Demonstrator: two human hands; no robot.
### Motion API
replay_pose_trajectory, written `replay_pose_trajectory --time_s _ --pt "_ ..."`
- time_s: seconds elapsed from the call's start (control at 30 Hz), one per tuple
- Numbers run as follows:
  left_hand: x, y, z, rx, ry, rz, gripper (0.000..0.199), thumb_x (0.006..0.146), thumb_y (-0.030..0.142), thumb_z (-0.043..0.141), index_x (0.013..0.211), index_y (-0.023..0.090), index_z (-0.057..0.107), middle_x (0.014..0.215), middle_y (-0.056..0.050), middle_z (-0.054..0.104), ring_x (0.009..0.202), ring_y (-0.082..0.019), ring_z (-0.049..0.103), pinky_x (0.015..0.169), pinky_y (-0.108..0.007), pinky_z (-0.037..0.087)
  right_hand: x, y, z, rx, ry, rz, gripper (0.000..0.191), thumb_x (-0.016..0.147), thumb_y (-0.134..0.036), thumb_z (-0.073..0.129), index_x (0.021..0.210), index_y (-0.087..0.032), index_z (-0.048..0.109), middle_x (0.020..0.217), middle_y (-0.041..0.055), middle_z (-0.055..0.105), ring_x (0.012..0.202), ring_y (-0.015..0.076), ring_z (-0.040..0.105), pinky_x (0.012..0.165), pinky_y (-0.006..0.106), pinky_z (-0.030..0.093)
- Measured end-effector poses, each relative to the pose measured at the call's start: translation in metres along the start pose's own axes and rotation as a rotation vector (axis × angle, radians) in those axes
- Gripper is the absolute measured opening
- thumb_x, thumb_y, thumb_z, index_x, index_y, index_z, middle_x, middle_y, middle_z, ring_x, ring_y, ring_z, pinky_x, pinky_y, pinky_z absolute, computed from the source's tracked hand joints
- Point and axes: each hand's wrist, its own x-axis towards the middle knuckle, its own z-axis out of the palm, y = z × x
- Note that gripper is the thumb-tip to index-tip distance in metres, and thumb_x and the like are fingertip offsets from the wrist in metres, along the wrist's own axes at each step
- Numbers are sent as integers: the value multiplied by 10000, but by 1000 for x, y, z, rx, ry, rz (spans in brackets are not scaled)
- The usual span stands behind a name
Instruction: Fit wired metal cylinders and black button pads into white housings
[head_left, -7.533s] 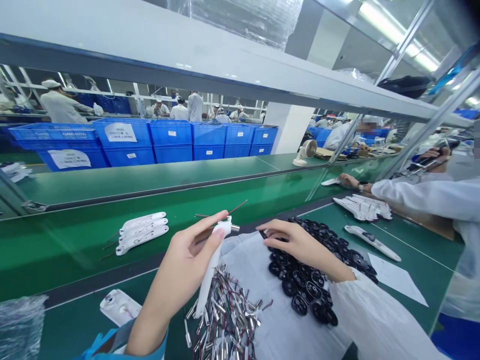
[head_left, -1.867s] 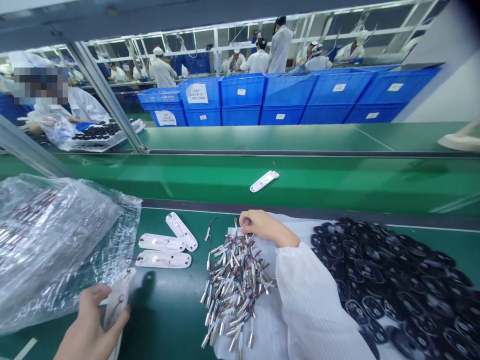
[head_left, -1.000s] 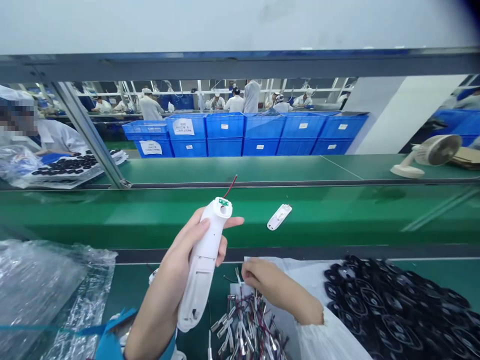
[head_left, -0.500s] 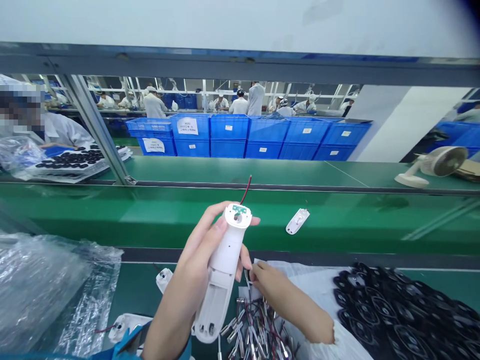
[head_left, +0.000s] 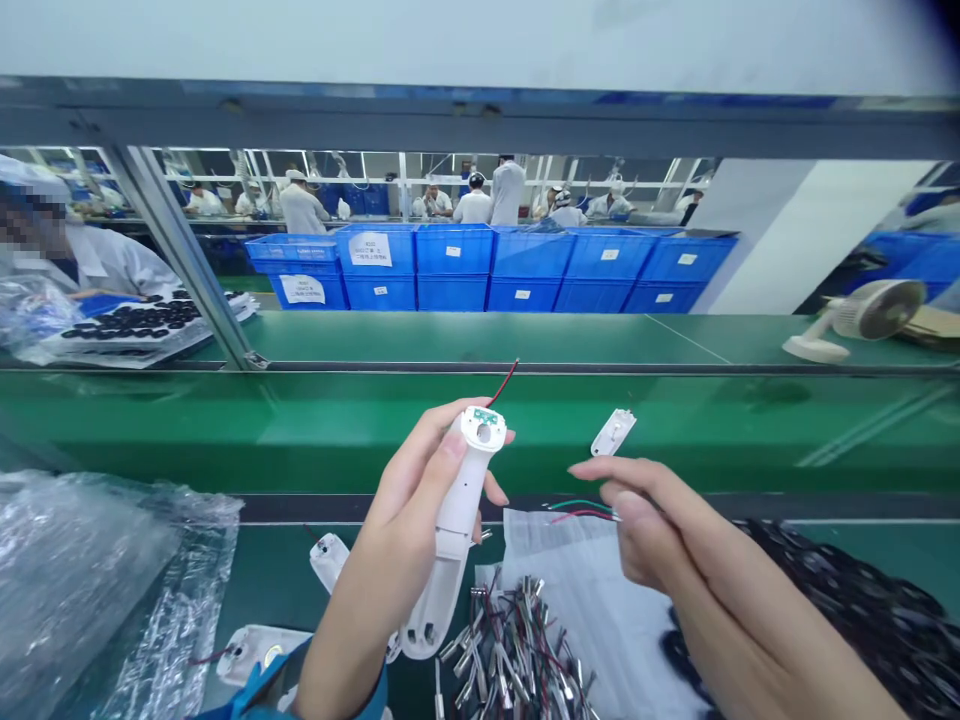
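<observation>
My left hand [head_left: 409, 510] is wrapped round a white plastic handle housing [head_left: 457, 510], tilted with its round end up. A small green circuit board [head_left: 485, 416] sits in that end, and a red and black wire [head_left: 505, 382] sticks out behind it. A silver tip [head_left: 486, 536] shows by my left fingers; whether they hold it I cannot tell. To the right, my right hand [head_left: 660, 530] pinches a thin wired part, its green and red wire ends [head_left: 581, 510] pointing left. Below lies a pile of silver cylindrical parts with wires [head_left: 510, 650].
On the conveyor lies a white plastic cover [head_left: 613, 432]. Black ring-like parts [head_left: 847, 590] are heaped at right, partly behind my right arm. Clear plastic bags [head_left: 90, 580] and white shells [head_left: 259, 650] lie left. Beyond are blue crates [head_left: 454, 265], a fan [head_left: 855, 318] and co-workers.
My right hand has moved from beside my left fingers out to the right, where green and red wire ends now show at its fingertips. The housing stays in my left hand, shifted slightly right.
</observation>
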Motion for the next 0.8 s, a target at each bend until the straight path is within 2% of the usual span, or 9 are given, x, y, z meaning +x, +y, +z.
replay_pose_trajectory --time_s 0.07,0.17,0.3,0.47,0.63,0.73,0.8 --pt "1 -2 4 26 -33 -38 362 1053 540 512 1305 301 615 818 -23 679 630 -133 543 547 -189 445 4 -7 5 25 56 -98 255 1098 -346 417 1117 -300 667 786 -5 621 601 135 576 498 242 438" --pt "1 -5 9 33 -76 -89 365 1045 557 523 1324 337 604 831 -9 679 640 -129 551 526 -171 434 11 -6 11 47 146 -204 229 1068 -217 458 998 -271 670 927 10 654 751 129 638 610 228 496" --pt "2 -8 12 46 -100 -115 377 1028 561 560 1344 361 605 842 -1 680 631 -125 560 531 -170 449 15 1 11 23 185 -229 211 1051 -175 493 970 -259 669 943 9 637 803 127 636 663 234 503" --pt "2 -9 16 103 -89 -104 380 1024 556 572 1342 355 627 833 -10 680 645 -127 547 550 -175 439 16 8 9 -4 152 -235 194 1046 -177 526 1006 -254 699 982 23 660 860 146 666 709 260 519" --pt "4 -9 17 169 -54 -63 358 1029 542 572 1336 371 643 860 -5 690 650 -125 537 569 -183 442 16 8 4 -26 131 -227 179 1018 -197 582 956 -277 729 931 4 704 765 133 681 628 221 533" --pt "6 -11 16 231 -45 11 322 1007 527 627 1300 401 670 1089 -2 719 847 -152 653 726 -194 523 15 7 2 -2 112 -198 144 992 -224 624 928 -291 735 839 -19 701 630 108 645 506 175 500" --pt "7 -12 16 274 -17 57 309 981 515 674 1274 417 688 1263 12 690 1008 -187 679 789 -207 547 14 6 1 12 94 -183 129 977 -234 646 918 -300 741 797 -33 696 557 92 611 465 161 480"
